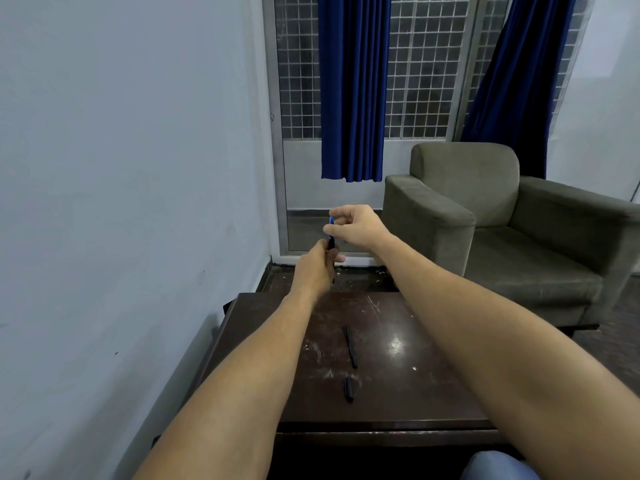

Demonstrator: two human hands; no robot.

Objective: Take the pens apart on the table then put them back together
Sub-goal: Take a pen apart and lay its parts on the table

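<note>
Both arms reach forward over the far edge of the dark wooden table. My left hand grips the dark barrel of a pen, held nearly upright. Just above it, my right hand pinches the pen's blue upper part between thumb and fingers. On the table lie a long black pen body and, nearer to me, a short black cap. The two pieces rest apart from each other.
A grey-green armchair stands to the right beyond the table. A pale wall runs along the left. Blue curtains hang over a gridded window and door straight ahead. My knee in blue cloth shows at the bottom right.
</note>
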